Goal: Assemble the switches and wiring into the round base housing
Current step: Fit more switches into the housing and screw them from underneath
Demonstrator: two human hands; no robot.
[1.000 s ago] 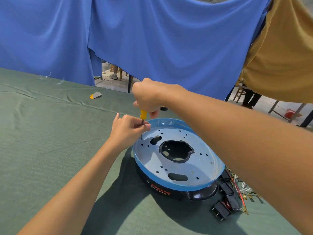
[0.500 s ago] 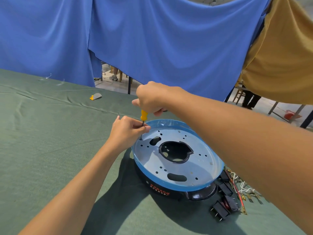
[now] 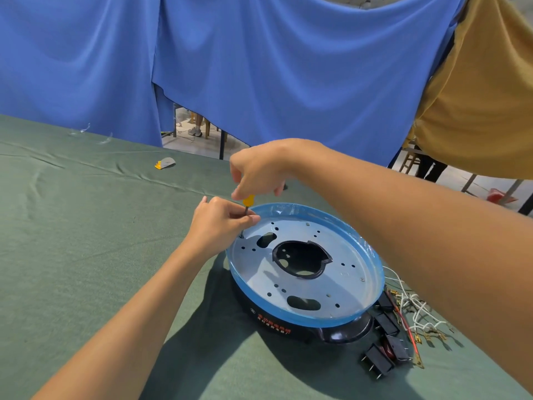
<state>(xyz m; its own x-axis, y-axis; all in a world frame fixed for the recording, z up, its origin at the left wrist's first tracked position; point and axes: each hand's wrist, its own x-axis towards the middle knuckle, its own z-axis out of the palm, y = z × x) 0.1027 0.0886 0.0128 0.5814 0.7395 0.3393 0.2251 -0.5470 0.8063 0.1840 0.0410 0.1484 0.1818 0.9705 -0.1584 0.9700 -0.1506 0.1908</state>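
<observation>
Right hand at centre frame, fingers curled down over the top of a yellow-handled screwdriver — clamped on the handle, most of which is hidden under the palm. Left hand sits just below it, thumb and fingertips pinched together on the thin shaft. Screwdriver stands roughly upright, its tip down at the left edge of the plate, on a small screw or hole; too small to tell which.

Base is round with a black body and red lettering on its front, lying lower centre-right of the frame on the green cloth. The grey metal plate sits on top of it, ringed by a blue rim and drilled with many small holes. It also has two oval slots and a big black-edged opening in the middle.

Switches — several black ones with metal prongs — lie loose on the cloth at lower right, just beside the base. Wires, white and red with brass terminals, lie in a tangle right of the switches, partly hidden by the right forearm.

Small grey-and-yellow item lies on the cloth at upper left, well apart from the base. Blue curtain hangs across the top, mustard sheet at upper right.
</observation>
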